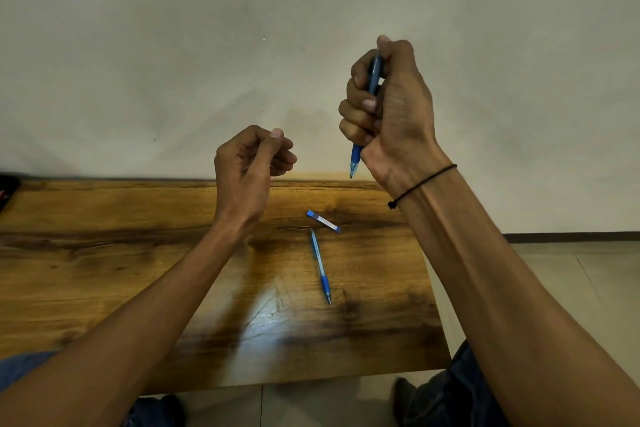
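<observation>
My right hand (pixel 391 107) is raised above the table's far edge and grips a blue mechanical pencil (pixel 374 74) in its fist. The tip points down and my thumb lies on the pencil's top end. My left hand (pixel 251 163) is held up to the left with its fingers curled and thumb against the forefinger. It pinches what looks like a hair-thin pencil lead (pixel 272 166), which is barely visible. A second blue pencil (pixel 320 267) lies on the wooden table (pixel 104 270), tip toward me. A small blue lead case (pixel 323 221) lies just beyond it.
The table stands against a plain pale wall (pixel 242 45). Its right edge ends near my right forearm, with tiled floor (pixel 571 270) beyond. A dark object (pixel 7 189) sits at the far left edge. My knees in jeans (pixel 446 395) show below the table's near edge.
</observation>
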The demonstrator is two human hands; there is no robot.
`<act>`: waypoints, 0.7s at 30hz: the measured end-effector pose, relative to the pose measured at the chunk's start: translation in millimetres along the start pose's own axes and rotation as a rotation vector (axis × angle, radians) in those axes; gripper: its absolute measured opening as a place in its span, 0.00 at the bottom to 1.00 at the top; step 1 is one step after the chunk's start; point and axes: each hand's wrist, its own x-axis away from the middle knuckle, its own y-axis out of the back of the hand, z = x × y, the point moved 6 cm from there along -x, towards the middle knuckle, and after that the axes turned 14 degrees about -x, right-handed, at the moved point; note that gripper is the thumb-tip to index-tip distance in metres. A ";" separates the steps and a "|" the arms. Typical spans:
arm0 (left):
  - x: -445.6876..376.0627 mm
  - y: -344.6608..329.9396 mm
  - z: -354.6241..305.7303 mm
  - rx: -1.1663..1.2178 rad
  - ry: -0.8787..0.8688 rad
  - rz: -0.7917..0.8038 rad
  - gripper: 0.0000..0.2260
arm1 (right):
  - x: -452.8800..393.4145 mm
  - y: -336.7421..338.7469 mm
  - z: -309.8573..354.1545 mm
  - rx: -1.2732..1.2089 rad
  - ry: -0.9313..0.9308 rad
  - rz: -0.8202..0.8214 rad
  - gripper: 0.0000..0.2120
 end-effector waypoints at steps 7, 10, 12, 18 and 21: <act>-0.8 0.0 0.2 -0.008 0.002 -0.009 0.12 | 0.2 -5.5 -0.7 0.010 -0.002 0.033 0.24; -0.6 -0.5 -0.3 -0.001 0.000 -0.007 0.12 | 0.2 -6.3 0.3 -0.001 0.006 0.040 0.24; -0.7 -0.8 -0.4 0.001 0.000 -0.006 0.12 | 0.5 -7.0 0.2 0.009 0.006 0.045 0.25; -1.0 -1.2 0.0 0.003 0.005 -0.006 0.12 | 2.1 -10.8 1.3 0.038 0.022 0.072 0.24; -0.9 -1.4 -0.7 -0.001 0.002 -0.006 0.12 | 3.4 -13.1 2.2 0.046 0.026 0.100 0.25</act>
